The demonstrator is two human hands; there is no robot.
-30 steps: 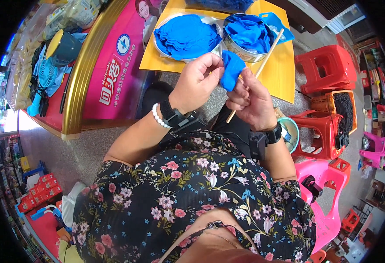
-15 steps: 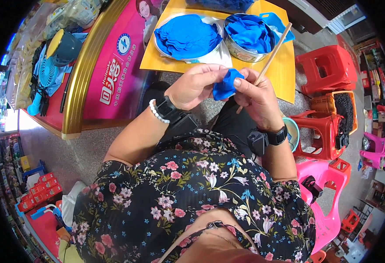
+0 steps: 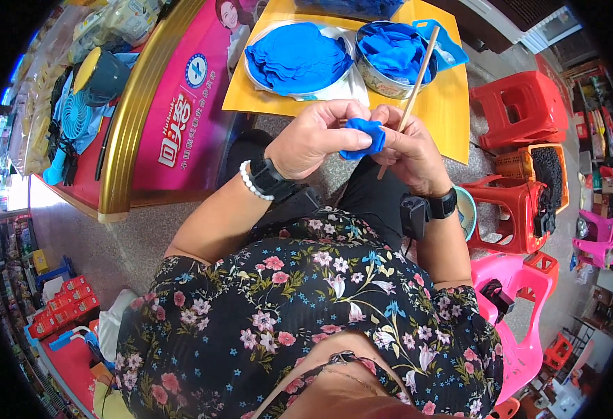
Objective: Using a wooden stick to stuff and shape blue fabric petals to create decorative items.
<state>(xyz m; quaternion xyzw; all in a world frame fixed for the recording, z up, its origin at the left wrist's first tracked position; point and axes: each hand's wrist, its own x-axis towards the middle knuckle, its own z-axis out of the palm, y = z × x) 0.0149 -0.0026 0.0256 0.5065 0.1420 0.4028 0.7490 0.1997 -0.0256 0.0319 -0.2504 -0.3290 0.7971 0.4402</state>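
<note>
A small crumpled piece of blue cloth-like sheet (image 3: 371, 142) is pinched between my two hands above my lap. My left hand (image 3: 313, 140) is closed on its left side, the thumb lying across it. My right hand (image 3: 418, 150) grips its right edge with thumb and fingertips. A thin wooden stick (image 3: 420, 80) also rests in the right hand, slanting up to the right, its lower end poking out beneath the fingers. Beyond the hands, a round plate (image 3: 278, 91) bears a stack of flat blue pieces (image 3: 299, 57). Beside it, a round tin (image 3: 390, 86) holds loose blue pieces (image 3: 394, 52).
The plate and tin stand on a yellow table (image 3: 453, 133), with a blue plastic basket (image 3: 453, 56) behind the tin. A pink counter with a gold edge (image 3: 121, 140) is at left. Red stools (image 3: 516, 105) and a pink chair (image 3: 530, 335) stand at right.
The blue piece has been turned and bunched up smaller between my fingers. My left thumb now lies over it. The stick's upper end has swung left with my right hand.
</note>
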